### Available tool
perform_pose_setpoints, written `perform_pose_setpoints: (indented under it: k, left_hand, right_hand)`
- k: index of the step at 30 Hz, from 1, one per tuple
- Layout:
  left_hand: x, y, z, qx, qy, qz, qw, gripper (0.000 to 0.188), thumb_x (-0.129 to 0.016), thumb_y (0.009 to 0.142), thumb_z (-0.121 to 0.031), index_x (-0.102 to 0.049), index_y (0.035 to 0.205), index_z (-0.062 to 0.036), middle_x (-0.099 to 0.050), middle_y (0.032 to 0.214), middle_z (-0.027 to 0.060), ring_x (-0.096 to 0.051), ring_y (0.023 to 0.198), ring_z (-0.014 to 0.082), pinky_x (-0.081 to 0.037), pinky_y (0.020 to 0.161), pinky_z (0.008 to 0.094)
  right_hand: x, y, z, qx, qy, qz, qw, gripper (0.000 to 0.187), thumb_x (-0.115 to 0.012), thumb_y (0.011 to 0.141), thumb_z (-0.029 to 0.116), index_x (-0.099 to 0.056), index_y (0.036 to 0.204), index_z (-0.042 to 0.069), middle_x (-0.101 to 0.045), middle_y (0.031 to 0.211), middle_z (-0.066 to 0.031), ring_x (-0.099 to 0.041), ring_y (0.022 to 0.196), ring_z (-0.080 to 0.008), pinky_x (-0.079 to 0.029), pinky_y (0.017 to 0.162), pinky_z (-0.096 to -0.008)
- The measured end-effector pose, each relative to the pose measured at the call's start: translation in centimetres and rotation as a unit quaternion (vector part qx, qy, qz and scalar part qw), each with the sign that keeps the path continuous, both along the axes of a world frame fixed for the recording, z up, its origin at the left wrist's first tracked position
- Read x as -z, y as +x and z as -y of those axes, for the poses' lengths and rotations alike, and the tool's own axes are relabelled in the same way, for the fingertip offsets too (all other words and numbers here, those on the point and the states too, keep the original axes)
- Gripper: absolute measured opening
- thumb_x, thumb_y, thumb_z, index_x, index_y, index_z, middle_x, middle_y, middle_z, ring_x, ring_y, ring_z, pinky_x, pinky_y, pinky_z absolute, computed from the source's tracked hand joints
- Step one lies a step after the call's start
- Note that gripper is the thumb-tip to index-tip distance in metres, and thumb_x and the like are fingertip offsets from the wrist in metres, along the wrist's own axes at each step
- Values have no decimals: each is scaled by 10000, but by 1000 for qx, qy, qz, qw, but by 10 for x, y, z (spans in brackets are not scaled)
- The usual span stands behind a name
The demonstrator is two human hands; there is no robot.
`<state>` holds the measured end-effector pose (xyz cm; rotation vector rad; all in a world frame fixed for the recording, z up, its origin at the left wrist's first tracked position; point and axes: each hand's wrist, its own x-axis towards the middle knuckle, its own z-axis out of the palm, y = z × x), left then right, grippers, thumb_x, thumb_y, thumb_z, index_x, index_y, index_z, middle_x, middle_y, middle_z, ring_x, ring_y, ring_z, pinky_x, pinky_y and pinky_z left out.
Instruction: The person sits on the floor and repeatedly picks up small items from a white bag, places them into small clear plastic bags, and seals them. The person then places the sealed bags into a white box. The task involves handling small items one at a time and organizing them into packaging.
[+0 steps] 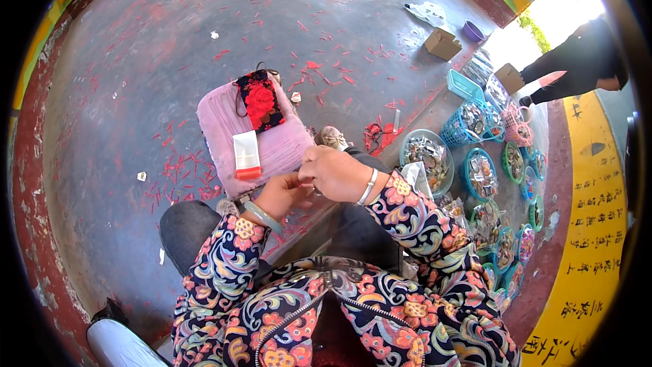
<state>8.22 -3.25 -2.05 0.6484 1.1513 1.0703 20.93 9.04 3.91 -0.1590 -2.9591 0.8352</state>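
Observation:
My left hand (280,195) and my right hand (336,172) meet in front of me, above my lap, at the near right edge of a pink plush cushion (282,155). The fingers of both are pinched together at the tips. Whatever lies between them is hidden or too small to make out. On the cushion, closest to my left hand, rests a small white packet (246,149) with an orange-red end. Beyond it lies a black cloth pouch (260,100) with a big red flower. A pale bangle circles my left wrist, a silver one my right.
To my right, a clear basin (426,153), a blue basket (464,124), a pink basket (517,127) and several round baskets hold small packaged items. Red scraps litter the floor. Farther off are a cardboard box (442,44), a purple bowl (473,31) and a person in dark clothes (577,58).

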Motion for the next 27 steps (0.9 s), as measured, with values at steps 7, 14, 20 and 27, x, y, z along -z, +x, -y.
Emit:
perform_pose_setpoints:
  k: [7, 14, 20, 27]
  left_hand:
    - [-20, -6, 5, -80, -9, 193, 978, 228, -500, 857, -28, -555, 1074, 13, -599, 1004, 80, -605, 904, 188, -531, 745, 291]
    - [-26, -5, 4, -95, 17, 246, 964, 222, -498, 864, -48, -561, 1071, 2, -611, 988, 81, -613, 903, 184, -531, 739, 286]
    - [-37, 1, 6, -75, 1, 178, 981, 207, -482, 879, -86, -557, 1049, 6, -610, 1008, 96, -616, 908, 197, -530, 747, 297]
    - [-53, -7, 14, 49, -15, 169, 984, 267, -462, 891, -119, -520, 1116, 11, -581, 1078, 106, -591, 972, 222, -517, 781, 326]
  right_hand:
    - [-40, 18, -6, 205, -159, -110, 959, 511, -705, 679, 129, -507, 1145, 58, -555, 1081, -81, -541, 994, -186, -451, 794, -298]
    - [-13, 42, 24, 310, -278, -37, 909, 352, -722, 689, 148, -574, 992, 45, -595, 841, -18, -562, 751, -101, -435, 611, -230]
    - [-15, 44, 26, 226, -227, -115, 940, 160, -654, 708, 41, -582, 850, 20, -565, 803, -55, -559, 696, -144, -434, 602, -252]
    - [-35, 57, 23, 101, -152, -157, 971, 148, -624, 694, 47, -594, 838, 36, -563, 803, -70, -568, 752, -205, -450, 639, -300]
